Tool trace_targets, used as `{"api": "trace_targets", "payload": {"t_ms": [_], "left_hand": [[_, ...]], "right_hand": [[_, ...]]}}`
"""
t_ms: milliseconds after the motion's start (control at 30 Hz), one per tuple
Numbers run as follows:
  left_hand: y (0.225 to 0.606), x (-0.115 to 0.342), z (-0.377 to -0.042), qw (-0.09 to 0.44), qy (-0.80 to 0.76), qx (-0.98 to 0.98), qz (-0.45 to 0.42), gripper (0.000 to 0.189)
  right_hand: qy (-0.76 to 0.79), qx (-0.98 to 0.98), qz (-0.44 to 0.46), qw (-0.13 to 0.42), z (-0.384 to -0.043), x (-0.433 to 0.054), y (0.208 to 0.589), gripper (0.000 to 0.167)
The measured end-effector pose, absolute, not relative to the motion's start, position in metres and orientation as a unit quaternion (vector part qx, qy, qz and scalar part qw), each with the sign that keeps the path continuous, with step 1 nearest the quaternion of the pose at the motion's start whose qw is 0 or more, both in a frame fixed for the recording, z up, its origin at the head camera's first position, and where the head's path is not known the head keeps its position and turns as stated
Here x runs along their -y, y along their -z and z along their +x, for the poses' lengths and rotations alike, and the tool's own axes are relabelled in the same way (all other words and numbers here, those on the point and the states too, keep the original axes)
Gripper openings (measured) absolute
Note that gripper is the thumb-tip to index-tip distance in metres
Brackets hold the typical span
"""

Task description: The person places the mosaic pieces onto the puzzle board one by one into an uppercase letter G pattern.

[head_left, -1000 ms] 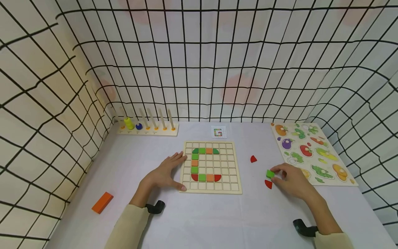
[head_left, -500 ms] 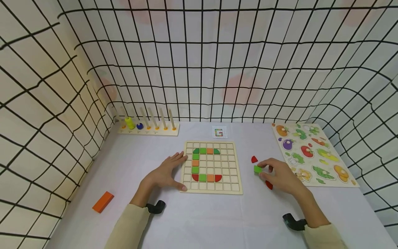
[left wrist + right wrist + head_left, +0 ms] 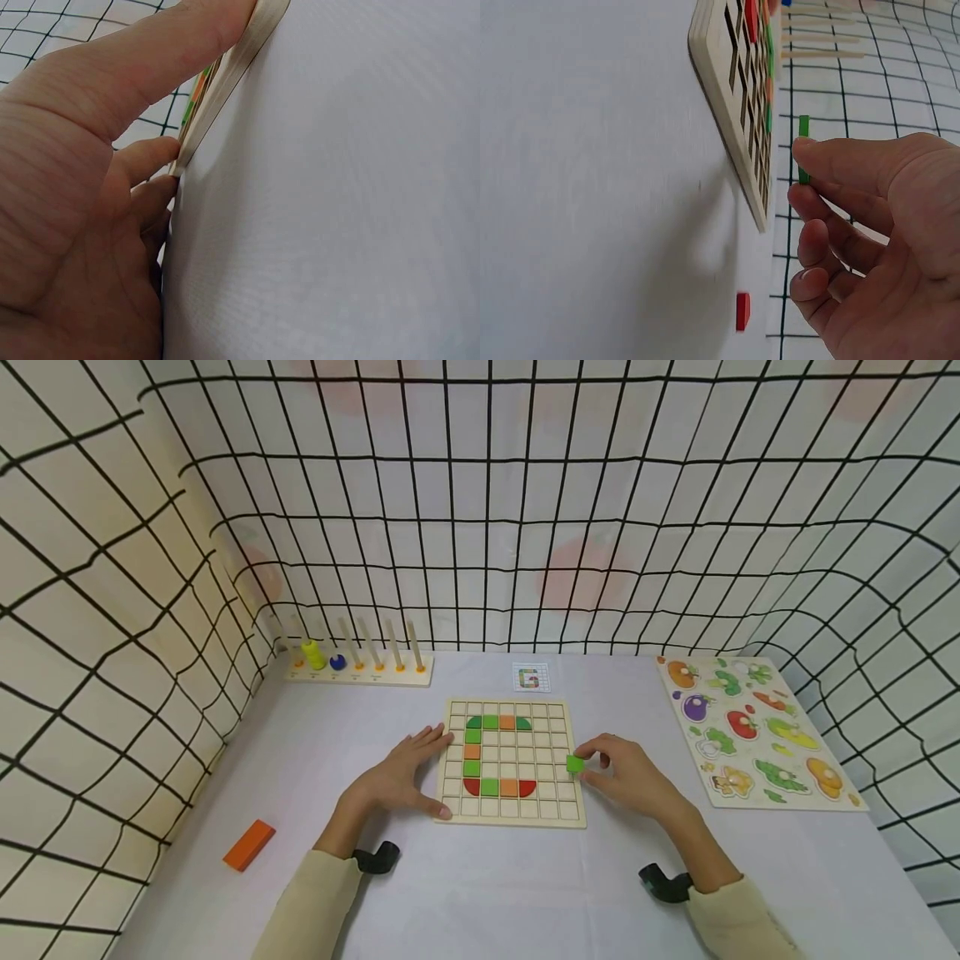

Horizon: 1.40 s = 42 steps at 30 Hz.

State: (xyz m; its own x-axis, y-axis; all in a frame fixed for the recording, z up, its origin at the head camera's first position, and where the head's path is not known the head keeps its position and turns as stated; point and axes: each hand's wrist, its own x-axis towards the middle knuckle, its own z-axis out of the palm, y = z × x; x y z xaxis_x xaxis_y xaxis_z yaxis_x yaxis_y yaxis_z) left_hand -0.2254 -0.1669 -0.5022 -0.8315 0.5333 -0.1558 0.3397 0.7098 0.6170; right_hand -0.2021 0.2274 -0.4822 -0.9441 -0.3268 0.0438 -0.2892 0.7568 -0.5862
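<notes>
A wooden grid board [image 3: 551, 806] lies on the white table, with green, orange and red tiles set in a C-like shape. My left hand [image 3: 401, 777] rests spread along its left side; in the left wrist view the thumb [image 3: 172, 52] and fingertips touch the board's edge [image 3: 236, 71]. Between thumb and index finger my right hand [image 3: 630, 775] pinches a green square tile [image 3: 574, 764], held over the board's right edge. The right wrist view shows this green tile [image 3: 804, 150] edge-on above the table. A loose red piece [image 3: 742, 311] lies there, hidden by the hand in the head view.
Behind the board lies a small pattern card [image 3: 531, 677]. A peg stand [image 3: 360, 675] with yellow and blue beads is at the back left. A vegetable puzzle board [image 3: 757, 735] lies right, an orange block [image 3: 249, 845] left. Black netting [image 3: 483, 527] surrounds the table.
My right hand has carried the green tile leftward from beside the red pieces to the board's right edge. Those red pieces have dropped out of sight in the head view. My left hand stays put.
</notes>
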Motion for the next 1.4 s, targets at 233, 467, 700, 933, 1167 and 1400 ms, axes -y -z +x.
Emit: {"api": "trace_targets", "payload": {"t_ms": [233, 467, 700, 933, 1167, 1400], "left_hand": [[0.501, 0.167, -0.224, 0.164, -0.298, -0.909, 0.242, 0.123], [0.501, 0.167, -0.225, 0.163, -0.288, -0.912, 0.241, 0.124], [0.503, 0.168, -0.226, 0.168, -0.292, -0.910, 0.242, 0.125], [0.504, 0.168, -0.227, 0.170, -0.281, -0.914, 0.239, 0.126], [0.500, 0.167, -0.228, 0.172, -0.286, -0.911, 0.243, 0.125], [0.502, 0.167, -0.229, 0.171, -0.283, -0.911, 0.247, 0.125]], "right_hand": [[0.324, -0.931, -0.154, 0.068, -0.204, -0.199, 0.481, 0.029], [0.331, -0.925, -0.162, 0.097, -0.208, -0.183, 0.486, 0.027], [0.335, -0.919, -0.181, 0.105, -0.210, -0.172, 0.488, 0.028], [0.337, -0.916, -0.190, 0.104, -0.213, -0.165, 0.491, 0.026], [0.340, -0.917, -0.182, 0.101, -0.215, -0.162, 0.494, 0.025], [0.343, -0.917, -0.179, 0.091, -0.217, -0.160, 0.496, 0.026]]}}
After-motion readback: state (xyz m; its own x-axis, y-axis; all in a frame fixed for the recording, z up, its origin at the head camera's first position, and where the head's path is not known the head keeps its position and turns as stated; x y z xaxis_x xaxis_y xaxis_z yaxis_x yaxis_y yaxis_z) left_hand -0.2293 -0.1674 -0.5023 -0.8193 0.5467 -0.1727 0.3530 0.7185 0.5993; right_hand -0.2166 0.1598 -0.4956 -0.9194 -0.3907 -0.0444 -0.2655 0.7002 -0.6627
